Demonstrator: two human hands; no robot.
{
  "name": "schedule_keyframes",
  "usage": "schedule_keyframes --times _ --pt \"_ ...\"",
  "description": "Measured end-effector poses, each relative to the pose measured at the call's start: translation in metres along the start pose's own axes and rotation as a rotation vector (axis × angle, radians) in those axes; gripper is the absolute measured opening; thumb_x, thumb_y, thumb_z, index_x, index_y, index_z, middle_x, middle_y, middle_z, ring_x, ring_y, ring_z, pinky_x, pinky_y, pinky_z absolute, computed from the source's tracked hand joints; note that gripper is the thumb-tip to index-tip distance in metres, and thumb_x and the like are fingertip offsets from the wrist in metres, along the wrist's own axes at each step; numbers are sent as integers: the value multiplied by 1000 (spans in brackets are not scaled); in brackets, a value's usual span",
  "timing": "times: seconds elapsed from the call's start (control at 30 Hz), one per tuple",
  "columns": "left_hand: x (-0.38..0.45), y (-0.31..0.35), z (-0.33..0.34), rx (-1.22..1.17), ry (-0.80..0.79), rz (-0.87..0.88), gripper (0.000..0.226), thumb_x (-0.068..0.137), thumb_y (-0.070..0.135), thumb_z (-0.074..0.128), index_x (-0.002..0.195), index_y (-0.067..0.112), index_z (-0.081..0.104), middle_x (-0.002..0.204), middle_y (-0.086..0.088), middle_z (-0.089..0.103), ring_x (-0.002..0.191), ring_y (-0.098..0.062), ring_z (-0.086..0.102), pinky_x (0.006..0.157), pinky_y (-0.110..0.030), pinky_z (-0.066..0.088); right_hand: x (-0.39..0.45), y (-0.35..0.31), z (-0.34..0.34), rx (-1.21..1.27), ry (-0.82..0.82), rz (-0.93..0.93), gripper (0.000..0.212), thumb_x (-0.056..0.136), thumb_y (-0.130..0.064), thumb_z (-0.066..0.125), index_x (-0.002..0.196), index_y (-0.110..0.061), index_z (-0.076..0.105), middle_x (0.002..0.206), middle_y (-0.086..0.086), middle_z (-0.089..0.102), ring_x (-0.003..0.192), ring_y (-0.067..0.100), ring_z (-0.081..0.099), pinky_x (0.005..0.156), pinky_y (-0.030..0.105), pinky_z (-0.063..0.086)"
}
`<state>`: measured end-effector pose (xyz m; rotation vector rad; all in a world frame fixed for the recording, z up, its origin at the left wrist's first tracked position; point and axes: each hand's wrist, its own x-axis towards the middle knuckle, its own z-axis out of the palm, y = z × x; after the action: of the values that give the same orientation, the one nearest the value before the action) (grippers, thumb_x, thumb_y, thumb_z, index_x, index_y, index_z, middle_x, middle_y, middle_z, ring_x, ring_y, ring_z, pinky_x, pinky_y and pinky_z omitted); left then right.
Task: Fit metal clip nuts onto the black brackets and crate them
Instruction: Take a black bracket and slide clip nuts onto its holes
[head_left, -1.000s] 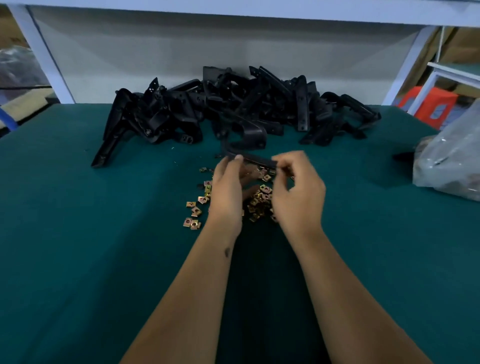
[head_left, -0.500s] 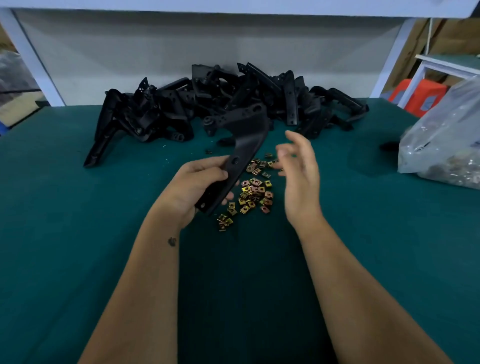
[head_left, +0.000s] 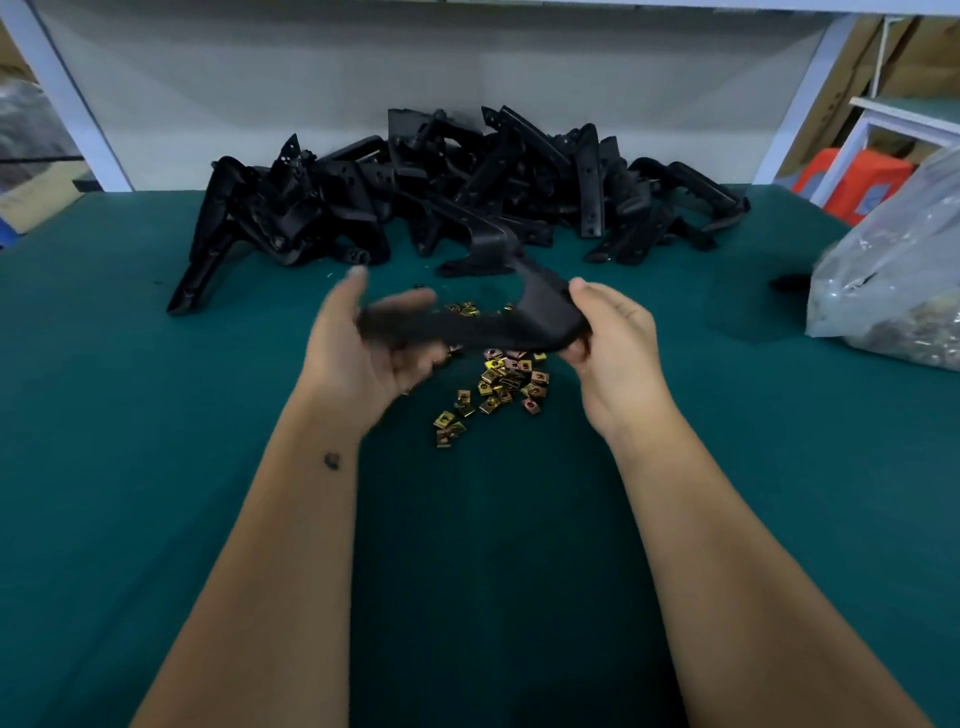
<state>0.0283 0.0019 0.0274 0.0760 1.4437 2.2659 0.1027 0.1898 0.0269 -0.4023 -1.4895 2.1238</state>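
Spanning the gap between both hands, a long black plastic bracket (head_left: 483, 325) with a curved, angled end is held above the green felt-covered table (head_left: 130, 415) in the head view. Its left end, blurred, is cradled in the left hand (head_left: 363, 353), whose fingers are loosely curled under it with the thumb raised; how firmly it is gripped cannot be told. The angled right end is pinched by the right hand (head_left: 613, 348), thumb on top and fingers curled beneath. Directly under the bracket, a scatter of small yellow-gold metal clip nuts (head_left: 498, 384) is spread on the felt. Farther back, near the white rear panel, a heap of similar black brackets (head_left: 457, 192) is piled. At the right edge, a clear plastic bag (head_left: 893, 291) of small parts is seen resting on the table.
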Motion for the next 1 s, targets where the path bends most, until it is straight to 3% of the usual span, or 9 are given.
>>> schedule_keyframes --times 0.07,0.17,0.23,0.33,0.5,0.6,0.7,0.87,1.0 --pt "3 -4 5 -315 86 73 62 105 52 24 115 5 64 85 -12 75 73 -21 73 66 -28 59 0 3 1 69 14 44 23 100 -14 55 78 -15 62 68 0 60 53 8 48 48 18 41" --pt "5 -17 22 -151 11 63 62 102 57 31 136 10 53 124 -13 66 110 -25 67 95 -38 54 -3 8 8 154 -47 72 18 101 -14 53 85 -11 61 77 6 60 56 12 50 52 21 46" --pt "3 -25 37 -53 -46 34 50 102 50 42 131 12 58 122 -12 68 107 -24 69 91 -36 55 -6 11 15 109 -129 53 19 101 -13 53 85 -10 62 78 6 61 57 13 53 53 23 47" --pt "3 -32 48 -95 -19 134 22 105 22 47 106 11 66 99 -8 76 90 -22 73 80 -33 59 -9 15 19 -106 -139 -36 21 98 -20 58 80 -16 67 76 -1 66 63 11 58 60 24 48" --pt "6 -31 41 -145 110 203 18 105 7 43 110 13 59 102 -7 72 81 -18 74 71 -27 59 -1 17 4 -588 106 -205 20 98 -22 55 87 -16 70 82 -5 68 75 8 59 68 25 47" --pt "6 -29 39 -178 153 178 23 102 1 45 109 19 57 104 -7 70 74 -16 74 64 -25 57 4 17 -8 -906 98 -184 19 98 -19 55 97 -19 74 94 -9 68 87 9 59 71 24 42" --pt "5 -30 41 -171 141 150 21 100 -1 46 106 18 54 102 -10 69 67 -15 73 61 -26 56 7 17 -11 -1031 7 -156 17 92 -16 63 101 -17 76 93 -9 64 93 13 60 74 23 42" --pt "7 -33 43 -184 113 115 21 100 -2 45 106 17 52 101 -9 68 73 -17 69 59 -27 55 8 19 -8 -1205 -48 -209 20 90 -19 70 108 -15 74 111 3 62 104 18 57 81 19 35" --pt "10 -35 46 -253 92 72 22 100 -3 42 108 16 51 97 -9 66 71 -17 66 57 -27 55 8 21 -8 -1154 -27 -211 8 88 -13 70 92 -18 65 89 -6 62 87 15 58 68 21 39"
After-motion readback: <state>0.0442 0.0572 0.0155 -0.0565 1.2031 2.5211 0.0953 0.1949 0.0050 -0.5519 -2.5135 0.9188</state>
